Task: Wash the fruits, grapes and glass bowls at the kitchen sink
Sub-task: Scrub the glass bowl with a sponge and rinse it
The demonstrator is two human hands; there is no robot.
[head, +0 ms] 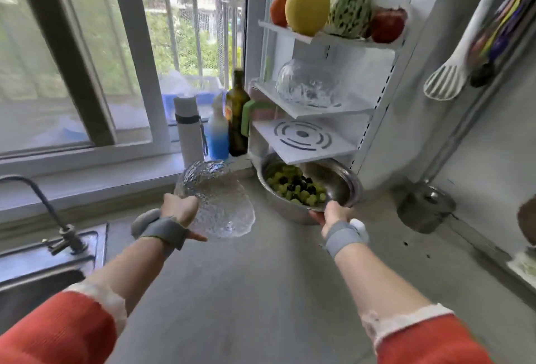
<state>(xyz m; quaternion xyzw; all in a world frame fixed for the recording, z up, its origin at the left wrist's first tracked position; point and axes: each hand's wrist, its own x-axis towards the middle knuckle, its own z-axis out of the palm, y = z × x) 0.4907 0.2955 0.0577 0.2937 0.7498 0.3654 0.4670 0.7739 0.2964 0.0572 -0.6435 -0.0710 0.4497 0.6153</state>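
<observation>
My left hand [181, 209] grips the near rim of a clear textured glass bowl [220, 204], which is tilted above the grey counter. My right hand [333, 214] grips the near rim of a steel bowl [339, 182] holding green and dark grapes [295, 186]; the bowl sits partly under the lowest shelf of a white rack. A second glass bowl [309, 85] lies upside down on the rack's second shelf. On the top shelf sit an orange fruit [278, 11], a yellow fruit [307, 9], a striped green melon [349, 12] and a red apple [387, 25].
The sink [34, 279] with its tap [61, 227] lies at the left. On the sill stand a white flask [188, 128], a blue bottle [218, 131] and a dark glass bottle [237, 114]. A lidded pot [425, 207] stands at the right; utensils [446, 82] hang on the wall.
</observation>
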